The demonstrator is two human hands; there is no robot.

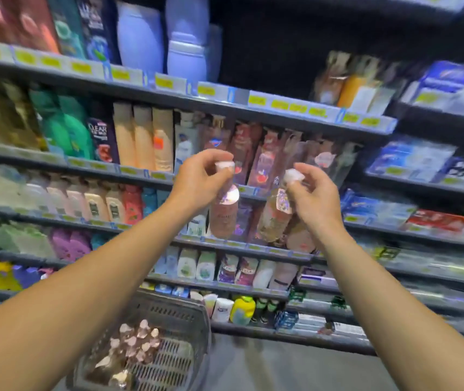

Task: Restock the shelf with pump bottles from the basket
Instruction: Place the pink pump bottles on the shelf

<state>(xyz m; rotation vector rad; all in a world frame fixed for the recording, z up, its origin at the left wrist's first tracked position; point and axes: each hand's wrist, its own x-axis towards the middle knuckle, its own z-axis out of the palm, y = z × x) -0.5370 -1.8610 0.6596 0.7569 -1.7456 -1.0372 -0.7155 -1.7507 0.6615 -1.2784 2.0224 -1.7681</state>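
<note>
Holding two pump bottles up by their white tops, above the basket [185, 320].

Left hand [197, 176] is pinching the pink bottle [223, 213]; right hand [314, 193] is pinching the yellowish bottle [274, 218], both hanging before the shelf [242, 244] well above the basket. Smooth, glossy, rounded plastic is dangling from fingertip grips, so either could be slipping or knocking neighbours while going in. More pink-capped bottles are lying in the grey slotted basket.
</note>
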